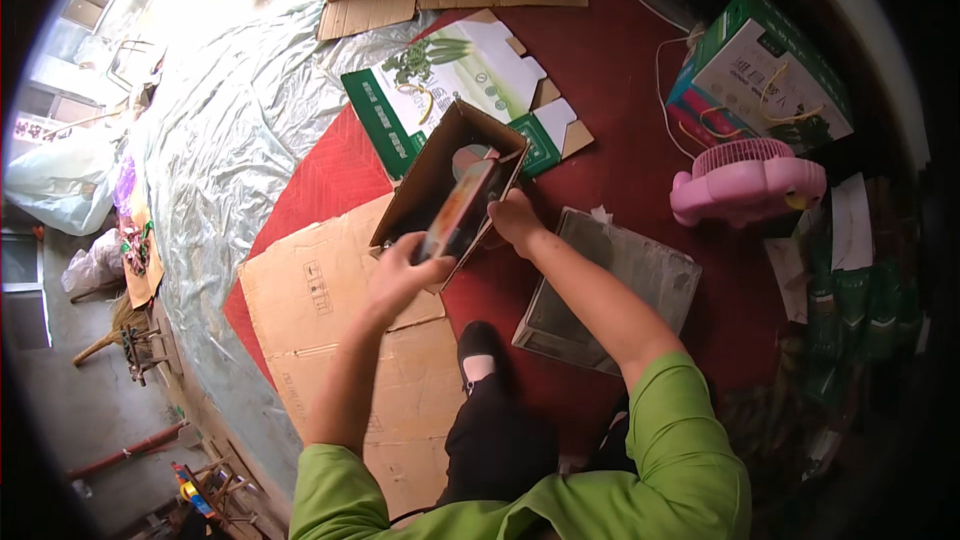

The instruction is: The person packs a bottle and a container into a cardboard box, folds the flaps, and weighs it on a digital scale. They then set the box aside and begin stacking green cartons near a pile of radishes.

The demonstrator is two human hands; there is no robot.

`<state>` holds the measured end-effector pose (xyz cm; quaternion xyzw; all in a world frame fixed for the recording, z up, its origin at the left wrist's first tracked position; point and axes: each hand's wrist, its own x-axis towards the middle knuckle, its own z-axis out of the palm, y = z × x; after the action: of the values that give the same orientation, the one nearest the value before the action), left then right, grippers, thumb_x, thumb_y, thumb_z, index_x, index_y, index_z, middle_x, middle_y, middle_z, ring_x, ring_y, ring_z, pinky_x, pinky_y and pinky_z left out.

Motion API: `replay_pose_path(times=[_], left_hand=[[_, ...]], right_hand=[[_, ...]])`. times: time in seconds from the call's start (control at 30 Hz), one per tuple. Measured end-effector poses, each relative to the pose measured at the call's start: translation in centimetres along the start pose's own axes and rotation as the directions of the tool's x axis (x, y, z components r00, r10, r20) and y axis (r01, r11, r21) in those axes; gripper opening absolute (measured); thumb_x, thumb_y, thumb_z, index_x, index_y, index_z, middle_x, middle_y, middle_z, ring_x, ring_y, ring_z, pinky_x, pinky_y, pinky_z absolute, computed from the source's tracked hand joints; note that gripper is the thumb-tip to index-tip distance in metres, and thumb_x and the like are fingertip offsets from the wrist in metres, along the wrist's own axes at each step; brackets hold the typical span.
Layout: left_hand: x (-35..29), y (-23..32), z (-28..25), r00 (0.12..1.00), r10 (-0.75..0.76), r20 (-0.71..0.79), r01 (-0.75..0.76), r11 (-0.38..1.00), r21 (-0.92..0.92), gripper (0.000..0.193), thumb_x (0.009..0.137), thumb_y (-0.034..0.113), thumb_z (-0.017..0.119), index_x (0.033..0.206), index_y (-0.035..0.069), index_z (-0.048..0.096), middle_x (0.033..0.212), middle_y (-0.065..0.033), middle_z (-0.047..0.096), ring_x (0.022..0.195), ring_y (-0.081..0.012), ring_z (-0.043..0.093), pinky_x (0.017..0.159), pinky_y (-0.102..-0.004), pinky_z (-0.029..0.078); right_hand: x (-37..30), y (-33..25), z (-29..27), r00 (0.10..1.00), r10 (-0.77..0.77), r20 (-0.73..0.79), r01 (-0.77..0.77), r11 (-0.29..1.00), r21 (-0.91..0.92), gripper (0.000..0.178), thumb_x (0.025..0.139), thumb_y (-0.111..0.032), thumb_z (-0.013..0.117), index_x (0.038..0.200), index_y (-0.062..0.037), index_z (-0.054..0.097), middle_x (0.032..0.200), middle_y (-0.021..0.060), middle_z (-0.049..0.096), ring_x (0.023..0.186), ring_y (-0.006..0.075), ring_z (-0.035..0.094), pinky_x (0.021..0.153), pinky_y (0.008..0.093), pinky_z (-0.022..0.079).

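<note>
An open cardboard box (408, 190) with a dark inside is tilted in front of me. My left hand (400, 275) is closed at the near end of a flat rectangular package (462, 205) with an orange picture on its face. The package slants across the box's opening, partly inside. My right hand (514, 220) grips the box's right side near the rim; its fingertips are partly hidden. A pale round shape (472, 158) shows inside the box, beyond the package.
Flattened brown cardboard (310, 310) lies at left on the red floor, beside crumpled plastic sheeting (240, 130). A green-and-white printed carton (470, 65) lies beyond the box. A dusty grey case (640, 280), pink fan (750, 185) and handled gift box (765, 70) are at right.
</note>
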<state>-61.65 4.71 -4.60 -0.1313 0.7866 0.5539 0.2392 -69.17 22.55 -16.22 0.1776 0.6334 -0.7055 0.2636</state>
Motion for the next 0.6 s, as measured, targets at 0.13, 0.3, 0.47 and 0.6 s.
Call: replay_pose_path(times=[0.13,0.3,0.47,0.6], left_hand=[[-0.7,2.3,-3.3,0.995,-0.096,0.006,0.093,0.976,0.197,0.049,0.074,0.026,0.065,0.109,-0.005,0.054,0.085,-0.0068,0.057,0.073,-0.0129,0.056,0.064,-0.0262,0.047],[-0.1,4.3,-4.6,0.914,-0.387,0.12,0.298,0.843,0.449,0.051,0.073,0.036,0.063,0.108,-0.001,0.058,0.083,-0.0061,0.058,0.067,-0.0127,0.054,0.055,-0.025,0.045],[-0.8,4.3,-4.4,0.923,-0.366,0.116,0.226,0.762,0.607,0.053,0.071,0.04,0.064,0.106,0.001,0.06,0.079,-0.0062,0.059,0.066,-0.0142,0.055,0.056,-0.0275,0.045],[-2.0,4.8,-4.7,0.956,-0.268,0.117,0.082,0.63,0.772,0.056,0.069,0.044,0.062,0.101,-0.002,0.061,0.081,-0.0152,0.062,0.07,-0.0246,0.06,0.066,-0.0334,0.047]], right_hand=[[-0.9,-0.5,0.2,0.996,0.063,-0.061,-0.067,0.995,-0.069,0.024,0.079,-0.004,0.042,0.098,0.0074,0.051,0.081,0.0199,0.059,0.066,0.0311,0.064,0.046,0.0404,0.056],[-1.2,-0.2,-0.1,0.999,0.042,-0.034,-0.041,0.999,0.003,0.026,0.077,-0.006,0.047,0.098,0.0092,0.05,0.086,0.0196,0.059,0.069,0.0318,0.064,0.049,0.0388,0.056],[-0.7,0.8,-1.1,0.903,-0.338,-0.266,0.199,0.877,-0.439,0.04,0.072,-0.006,0.059,0.108,0.0036,0.047,0.103,0.0204,0.057,0.1,0.0343,0.057,0.078,0.0436,0.05],[-4.8,-4.5,0.2,0.588,-0.807,0.049,0.284,0.149,-0.947,0.05,0.068,-0.017,0.07,0.112,-0.007,0.049,0.118,0.0119,0.051,0.117,0.0274,0.042,0.089,0.0445,0.038]])
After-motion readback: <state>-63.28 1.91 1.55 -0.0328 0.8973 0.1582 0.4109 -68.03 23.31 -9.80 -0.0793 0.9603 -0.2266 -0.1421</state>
